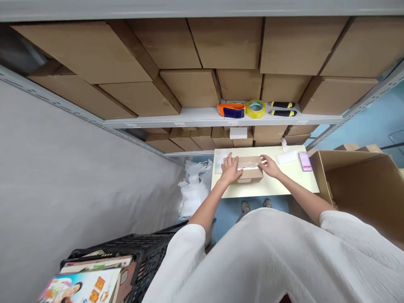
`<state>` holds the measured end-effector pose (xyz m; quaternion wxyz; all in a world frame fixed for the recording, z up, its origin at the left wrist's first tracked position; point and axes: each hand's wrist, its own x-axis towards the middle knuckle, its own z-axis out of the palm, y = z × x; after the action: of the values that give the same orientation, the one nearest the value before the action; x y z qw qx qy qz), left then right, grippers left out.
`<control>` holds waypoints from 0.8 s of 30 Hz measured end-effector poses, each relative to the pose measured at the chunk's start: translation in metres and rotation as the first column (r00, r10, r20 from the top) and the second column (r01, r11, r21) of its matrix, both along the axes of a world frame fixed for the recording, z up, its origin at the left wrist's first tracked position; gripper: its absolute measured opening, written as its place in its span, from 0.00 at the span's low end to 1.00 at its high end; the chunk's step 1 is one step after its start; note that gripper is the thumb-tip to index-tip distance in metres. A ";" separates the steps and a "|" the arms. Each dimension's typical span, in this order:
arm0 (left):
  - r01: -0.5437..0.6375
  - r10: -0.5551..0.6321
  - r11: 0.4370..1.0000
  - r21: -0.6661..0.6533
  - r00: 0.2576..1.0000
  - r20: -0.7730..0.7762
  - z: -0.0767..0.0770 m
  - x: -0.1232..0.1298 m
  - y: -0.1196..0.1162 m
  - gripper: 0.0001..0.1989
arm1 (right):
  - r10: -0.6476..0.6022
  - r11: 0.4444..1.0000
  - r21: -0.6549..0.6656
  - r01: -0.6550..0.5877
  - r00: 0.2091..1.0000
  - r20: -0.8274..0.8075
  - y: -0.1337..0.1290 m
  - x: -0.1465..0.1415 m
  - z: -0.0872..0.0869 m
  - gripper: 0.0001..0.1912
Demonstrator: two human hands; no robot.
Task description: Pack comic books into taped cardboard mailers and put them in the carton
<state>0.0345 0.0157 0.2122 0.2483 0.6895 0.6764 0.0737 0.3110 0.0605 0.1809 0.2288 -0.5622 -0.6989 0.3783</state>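
Observation:
A small cardboard box (251, 174) lies on the pale yellow tabletop (271, 185), with a shiny, creased strip of clear packing tape (249, 166) along its top. My left hand (231, 169) rests on the box's left end, its fingers spread. At the right end, my right hand (269, 166) has thumb and fingers closed together where the tape meets the box edge. The exact grip of those fingertips is too small to make out fully. A pale label (244, 181) shows on the box's near side.
Ahead, a shelf bears cardboard boxes (236, 42), an orange and blue tape dispenser (232, 110), a yellow tape roll (256, 108) and two box cutters (283, 113). A phone (304, 161) lies right. A large open carton (356, 181) adjoins the table; a black crate (148, 248) stands lower left.

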 end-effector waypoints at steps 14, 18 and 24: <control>0.070 -0.073 0.997 0.031 0.992 0.106 0.007 0.082 0.039 0.40 | -0.223 0.975 -0.008 0.223 0.974 -0.047 0.014 0.071 -0.005 0.35; 0.007 -0.012 0.999 0.036 0.991 0.132 0.003 0.082 0.041 0.44 | -0.238 0.970 -0.057 0.237 0.971 -0.019 0.017 0.078 -0.011 0.36; -0.224 0.228 0.973 -0.048 0.968 0.108 0.003 0.084 0.043 0.60 | -0.160 0.976 -0.159 0.150 0.986 -0.049 0.020 0.078 -0.007 0.29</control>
<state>0.1180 0.0587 0.2154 0.2883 0.5980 0.7367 0.1285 0.3887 0.0801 0.1734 0.2344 -0.6193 -0.6140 0.4296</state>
